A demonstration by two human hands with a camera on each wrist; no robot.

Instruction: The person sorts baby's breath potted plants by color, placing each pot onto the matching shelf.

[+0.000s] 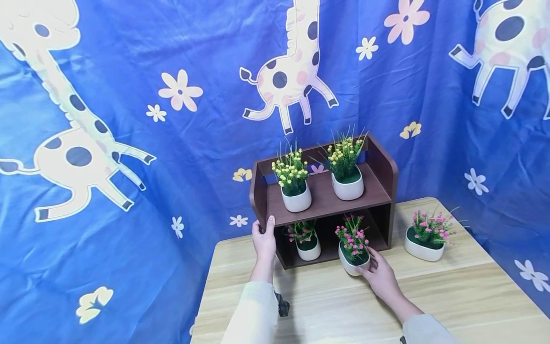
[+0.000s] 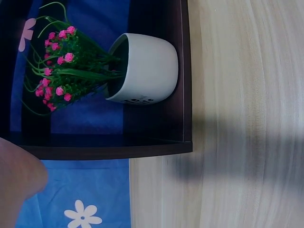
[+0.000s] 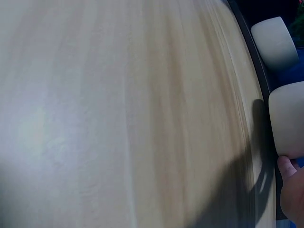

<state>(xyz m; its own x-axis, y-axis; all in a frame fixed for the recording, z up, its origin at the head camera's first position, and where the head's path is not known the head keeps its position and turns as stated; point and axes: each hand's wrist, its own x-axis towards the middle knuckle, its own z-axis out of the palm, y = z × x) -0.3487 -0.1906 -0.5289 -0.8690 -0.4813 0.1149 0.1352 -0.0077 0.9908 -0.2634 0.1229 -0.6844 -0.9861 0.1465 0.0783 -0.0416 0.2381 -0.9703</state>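
Observation:
A dark brown two-tier shelf [image 1: 326,205] stands on the table. My left hand [image 1: 264,243] grips its left side panel, thumb on the front edge. With my right hand [image 1: 380,274] I hold the white pot of a pink-flowered potted plant [image 1: 354,260] by its right side, at the front of the lower tier. Left of it on that tier is another pink potted plant [image 2: 149,69], seen close in the left wrist view. The right wrist view catches my right thumb [image 3: 286,168] against the held pot [image 3: 288,121].
Two yellow-flowered potted plants [image 1: 296,198] [image 1: 347,186] stand on the upper tier. A third pink-flowered potted plant [image 1: 425,246] sits on the wooden table [image 1: 455,296], right of the shelf. Behind hangs a blue curtain [image 1: 193,157] with giraffes and flowers.

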